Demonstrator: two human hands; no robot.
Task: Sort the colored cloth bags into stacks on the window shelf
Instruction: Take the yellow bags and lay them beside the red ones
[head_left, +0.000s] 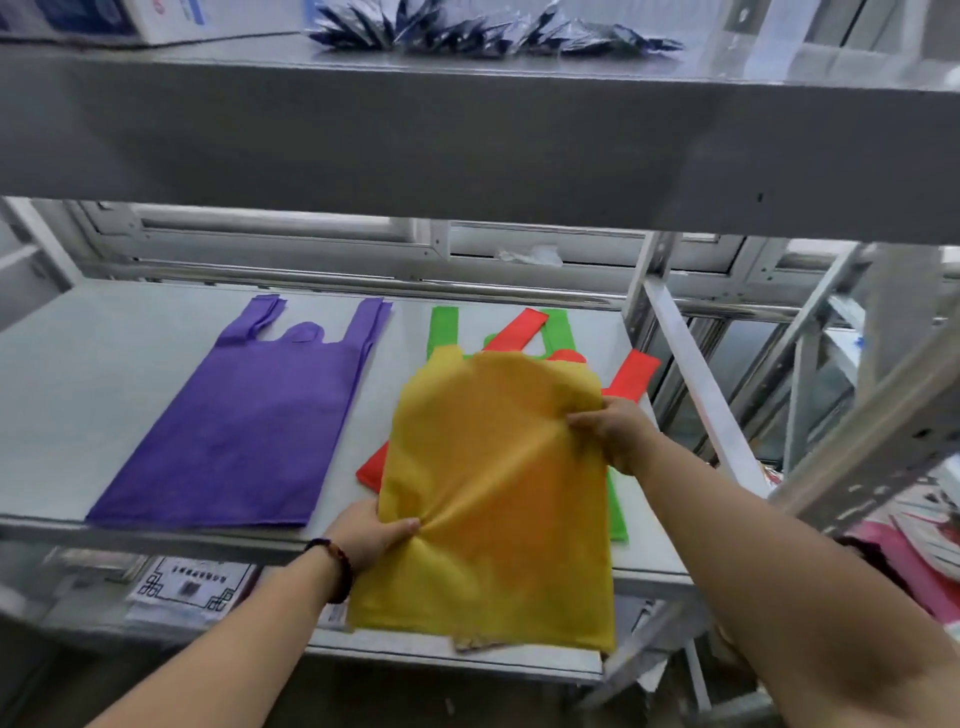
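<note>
A yellow cloth bag (493, 499) hangs in the air above the shelf's front right part. My left hand (371, 535) pinches its left edge and my right hand (618, 434) grips its right edge. Under it a red bag (631, 374) and a green bag (444, 325) lie overlapped on the grey shelf (104, 364), mostly hidden by the yellow one. A purple bag (244, 421) lies flat alone to the left, handles toward the window.
An upper metal shelf (467, 135) overhangs closely, with dark blue packets (467, 31) on it. Slanted metal frame posts (691, 374) stand at the right. A lower shelf holds printed papers (192, 587). Pink cloth (904, 561) lies at the far right.
</note>
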